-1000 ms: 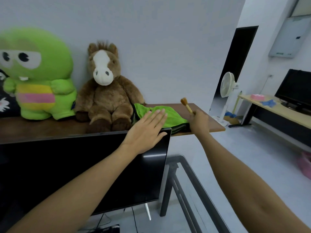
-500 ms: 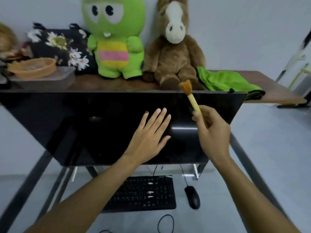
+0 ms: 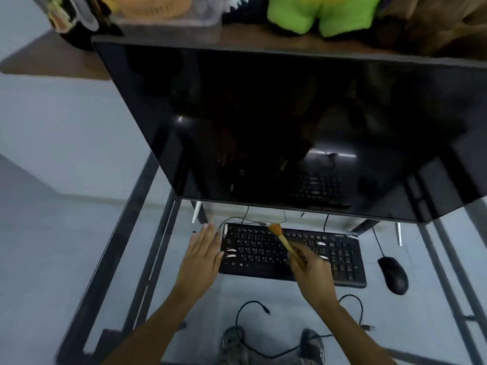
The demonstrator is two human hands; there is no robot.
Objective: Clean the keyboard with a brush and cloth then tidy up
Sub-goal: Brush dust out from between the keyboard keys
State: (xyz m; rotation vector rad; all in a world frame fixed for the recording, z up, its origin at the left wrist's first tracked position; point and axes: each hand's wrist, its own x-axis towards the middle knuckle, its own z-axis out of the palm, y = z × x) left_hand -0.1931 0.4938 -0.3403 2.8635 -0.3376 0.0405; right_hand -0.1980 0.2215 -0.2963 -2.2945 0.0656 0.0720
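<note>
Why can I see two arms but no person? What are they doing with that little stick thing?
The camera sits on the person's head and looks forward and down, so you see only what they see: their own two arms reaching out. No robot here, just bare hands.

In front of them is a glass desk. On it lie a black keyboard and, to its right, a black mouse. Above stands a big dark monitor, switched off. Behind its top edge a shelf holds a green plush toy.

The little stick is a brush with orange bristles. The right hand has it in its grip, bristles at the keyboard's top row, for sweeping dust from the keys. The left hand lies flat and open at the keyboard's left end; whether it touches it, I cannot tell.

Through the glass you can see the person's shoes and loose cables on the floor.
</note>
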